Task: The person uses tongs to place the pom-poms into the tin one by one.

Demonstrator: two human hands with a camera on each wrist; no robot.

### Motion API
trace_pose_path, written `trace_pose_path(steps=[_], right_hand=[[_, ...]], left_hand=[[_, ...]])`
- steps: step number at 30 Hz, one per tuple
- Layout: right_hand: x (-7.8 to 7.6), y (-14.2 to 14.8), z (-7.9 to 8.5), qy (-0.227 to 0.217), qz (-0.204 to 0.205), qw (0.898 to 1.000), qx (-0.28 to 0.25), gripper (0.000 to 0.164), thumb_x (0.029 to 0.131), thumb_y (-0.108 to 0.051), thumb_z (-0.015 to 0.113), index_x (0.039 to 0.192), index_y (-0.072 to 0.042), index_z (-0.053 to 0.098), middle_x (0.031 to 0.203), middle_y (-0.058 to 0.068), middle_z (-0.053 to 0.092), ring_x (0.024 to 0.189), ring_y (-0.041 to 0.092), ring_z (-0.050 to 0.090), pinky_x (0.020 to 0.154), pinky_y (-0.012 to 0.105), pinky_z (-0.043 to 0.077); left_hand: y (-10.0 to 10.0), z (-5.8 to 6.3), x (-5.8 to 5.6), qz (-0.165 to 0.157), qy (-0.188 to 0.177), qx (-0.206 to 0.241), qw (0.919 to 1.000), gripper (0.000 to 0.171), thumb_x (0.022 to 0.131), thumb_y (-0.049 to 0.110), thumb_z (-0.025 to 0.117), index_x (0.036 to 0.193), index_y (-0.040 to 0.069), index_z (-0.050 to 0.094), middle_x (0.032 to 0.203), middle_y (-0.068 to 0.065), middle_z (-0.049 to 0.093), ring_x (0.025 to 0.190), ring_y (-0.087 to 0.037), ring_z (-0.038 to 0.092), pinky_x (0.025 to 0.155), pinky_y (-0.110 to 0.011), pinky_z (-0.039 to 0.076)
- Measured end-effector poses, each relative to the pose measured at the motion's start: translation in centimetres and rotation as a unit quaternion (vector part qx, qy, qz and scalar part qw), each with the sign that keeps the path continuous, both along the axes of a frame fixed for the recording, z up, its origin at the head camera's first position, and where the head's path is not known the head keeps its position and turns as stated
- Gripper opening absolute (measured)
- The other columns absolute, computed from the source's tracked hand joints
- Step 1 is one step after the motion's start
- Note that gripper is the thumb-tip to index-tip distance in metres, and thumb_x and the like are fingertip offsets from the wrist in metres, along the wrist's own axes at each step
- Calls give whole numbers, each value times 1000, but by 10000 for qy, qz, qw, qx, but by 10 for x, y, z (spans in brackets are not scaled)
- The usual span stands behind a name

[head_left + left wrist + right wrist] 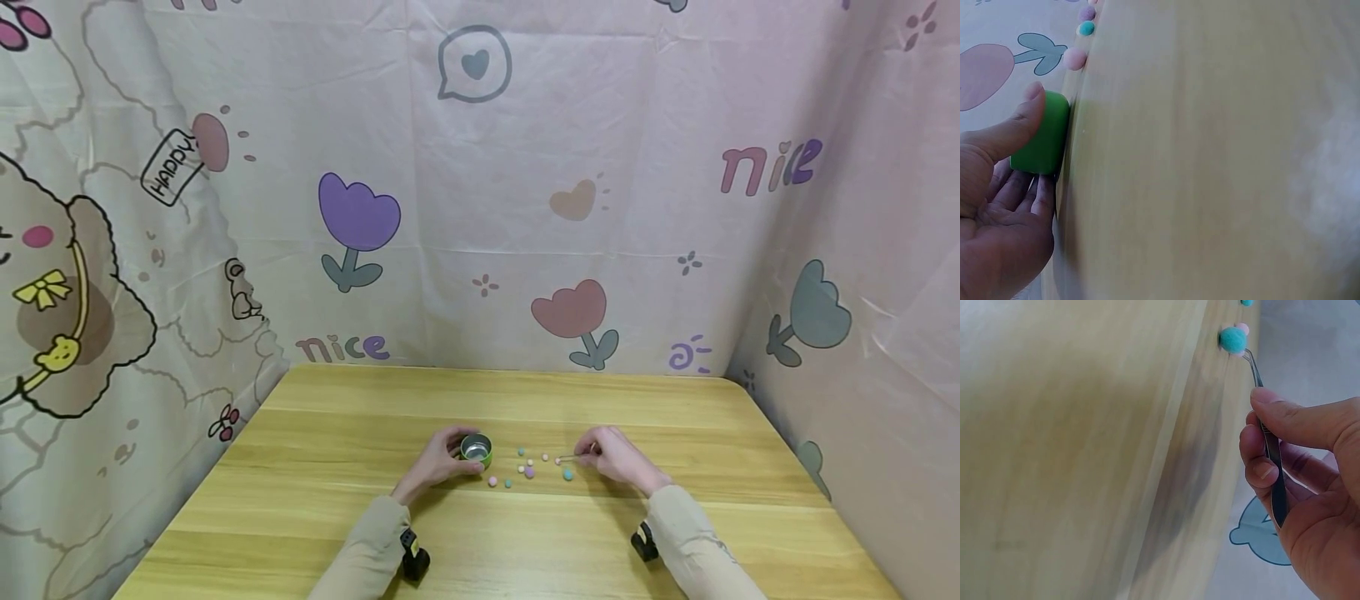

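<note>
My left hand (pixel 441 457) grips a small round tin (pixel 477 462), green outside and silvery inside, that stands on the table with its top facing up. In the left wrist view the thumb and fingers curl round the tin's green wall (pixel 1047 134). My right hand (pixel 615 457) pinches a pair of metal tweezers (pixel 1274 465) between thumb and fingers. The bent tweezer tips reach a small pink pom-pom (pixel 558 461); in the right wrist view they are partly behind a larger teal pom-pom (pixel 1233 339).
Several small pom-poms lie scattered between the hands, among them a purple one (pixel 529 472), a teal one (pixel 567 475) and a pink one (pixel 492 482) near the tin. The wooden table (pixel 510 550) ends at a printed cloth backdrop (pixel 465 167).
</note>
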State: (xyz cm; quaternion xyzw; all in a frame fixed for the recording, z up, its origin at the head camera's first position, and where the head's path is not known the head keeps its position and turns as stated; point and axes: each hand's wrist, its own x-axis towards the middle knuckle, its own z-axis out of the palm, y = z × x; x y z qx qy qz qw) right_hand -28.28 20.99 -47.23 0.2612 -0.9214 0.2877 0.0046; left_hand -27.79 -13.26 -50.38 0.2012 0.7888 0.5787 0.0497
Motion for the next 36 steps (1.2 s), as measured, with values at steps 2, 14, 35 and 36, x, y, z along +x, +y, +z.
trace_pose_path(steps=[2,14,35,36], right_hand=[[0,0,1,-7,-3,10000,-26,5,88,-2,71,89,-4,76,81,6,72,73,3,56,64,17,51],[1,-4,15,-160,-93,9998,-82,9,87,0,71,95,-1,76,84,6,72,73,7,57,63,18,51],[-12,-37,51,291,334,9990,83,6,87,-3,73,93,-2,76,83,3,74,71,4,58,62,18,51],[-12,-40,52,277,351,9990,86,6,87,-3,73,93,-2,76,83,3,74,71,4,58,62,18,51]], left_hand=[[0,0,0,12,5,-15,10000,62,80,1,82,132,-14,52,131,-34,58,127,-50,55,116,-59,42],[1,0,0,16,24,-59,10000,63,79,-1,82,132,-16,52,131,-34,57,127,-50,55,116,-58,41],[2,3,3,9,102,-179,9998,63,79,0,82,132,-15,52,130,-34,58,126,-50,55,115,-58,42],[2,3,4,7,122,-205,9997,63,79,0,82,132,-15,52,130,-34,58,126,-50,56,115,-57,43]])
